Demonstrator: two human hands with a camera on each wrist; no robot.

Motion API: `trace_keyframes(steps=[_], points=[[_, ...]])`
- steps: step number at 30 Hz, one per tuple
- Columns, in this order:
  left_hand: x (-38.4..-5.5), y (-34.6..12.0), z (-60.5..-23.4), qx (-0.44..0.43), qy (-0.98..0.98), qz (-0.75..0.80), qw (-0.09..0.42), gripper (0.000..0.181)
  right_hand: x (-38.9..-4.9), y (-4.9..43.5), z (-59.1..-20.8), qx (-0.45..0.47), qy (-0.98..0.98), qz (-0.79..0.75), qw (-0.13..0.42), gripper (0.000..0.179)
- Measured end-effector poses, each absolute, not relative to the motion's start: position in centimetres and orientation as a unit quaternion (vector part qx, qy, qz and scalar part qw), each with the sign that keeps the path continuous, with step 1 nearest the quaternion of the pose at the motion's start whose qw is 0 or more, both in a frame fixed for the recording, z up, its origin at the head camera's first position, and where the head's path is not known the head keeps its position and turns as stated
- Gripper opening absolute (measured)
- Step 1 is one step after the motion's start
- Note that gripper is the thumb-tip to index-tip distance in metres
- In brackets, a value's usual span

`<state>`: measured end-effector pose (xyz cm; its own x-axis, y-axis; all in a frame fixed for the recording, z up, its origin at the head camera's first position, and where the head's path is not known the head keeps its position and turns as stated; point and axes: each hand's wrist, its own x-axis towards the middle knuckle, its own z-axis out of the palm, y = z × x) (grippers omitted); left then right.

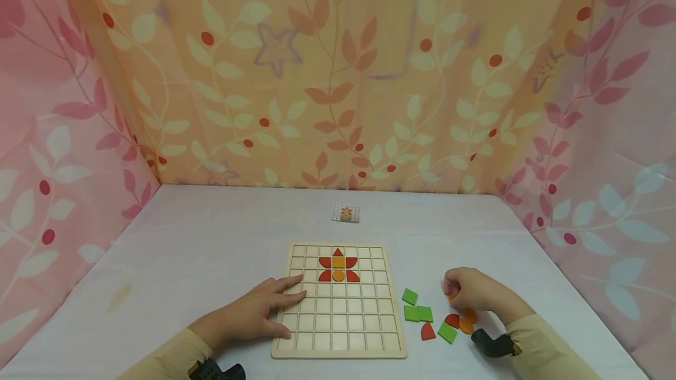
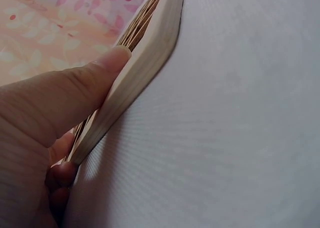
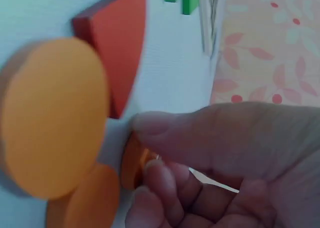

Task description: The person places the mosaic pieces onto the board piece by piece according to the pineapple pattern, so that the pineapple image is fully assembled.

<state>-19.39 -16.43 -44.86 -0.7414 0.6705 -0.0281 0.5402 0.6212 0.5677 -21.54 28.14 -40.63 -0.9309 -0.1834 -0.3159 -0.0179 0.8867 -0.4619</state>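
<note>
My left hand (image 1: 256, 308) rests on the left side of a wooden grid board (image 1: 340, 324), fingers spread and thumb (image 2: 112, 63) on the rim. On the board's upper squares lie red pieces (image 1: 338, 253) around an orange square (image 1: 338, 262) and an orange disc (image 1: 338, 275). To the right of the board, my right hand (image 1: 472, 289) pinches a small orange disc (image 3: 131, 163) between thumb and fingers, low over the table; the fingers partly cover it. Close by lie two more orange discs (image 3: 56, 118) and a red quarter-circle piece (image 3: 120, 48).
Several green squares (image 1: 410, 296) and another red quarter-circle piece (image 1: 428, 331) lie between the board and my right hand. A small card (image 1: 345, 213) with a printed pattern lies behind the board. Patterned cloth (image 1: 338, 75) walls off the white table (image 1: 211, 233) at the back and sides.
</note>
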Motion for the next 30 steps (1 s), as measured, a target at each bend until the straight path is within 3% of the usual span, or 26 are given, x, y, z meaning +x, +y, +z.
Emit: trace_keyframes(steps=[20,30], points=[[-19.46,-16.62,-45.2,0.36,0.891,0.258,0.097,0.075,-21.94,28.82,-40.17,-0.025,0.961,-0.214,0.174,0.029],[-19.34,-16.54,-44.95,0.353,0.891,0.266,0.109,0.075,-22.15,28.19,-40.07,-0.027,0.961,-0.214,0.172,0.017]])
